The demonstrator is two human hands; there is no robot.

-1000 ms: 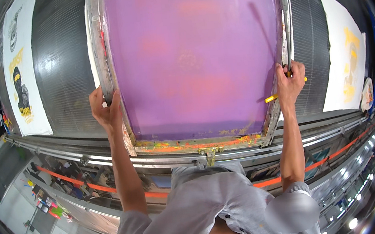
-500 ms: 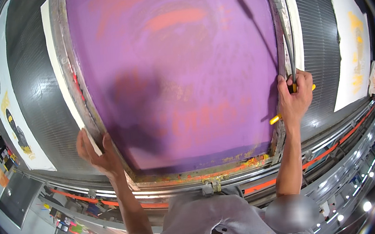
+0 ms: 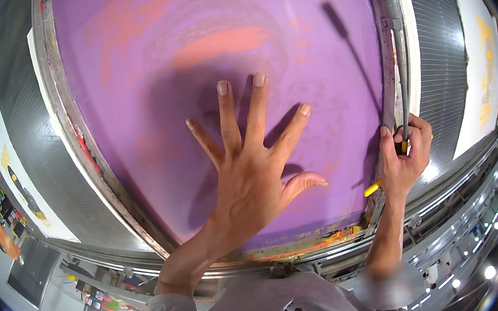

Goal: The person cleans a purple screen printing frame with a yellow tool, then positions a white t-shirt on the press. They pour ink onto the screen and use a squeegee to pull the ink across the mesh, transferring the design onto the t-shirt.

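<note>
Item one: your left hand, over the lower middle of the purple translucent mesh panel, palm down, its fingers spread wide. Contact with the mesh could not be told for certain.

Item two: your right hand, at the right rail of the paint-stained grey metal frame. Its thumb lay at the inner edge, its other fingers bent round the outer side, pinching the rail. A slim yellow rod passed beneath the hand (its purpose was not evident), and a thin grey bar ran along the rail above.

Item three: the mesh panel itself, stretched within the frame in front of you, showing coral-coloured patches and a faint figure. A white sheet lay under the frame, its edges showing at both sides, on the dark ribbed tabletop.

State of work, as judged: the yellow-marked white sheet at right seemed to carry yellow alone, while the black-and-yellow printed sheet at left bore both colours. Black thus appeared outstanding at right; for your covered sheet, what was done or left could not be told.
</note>
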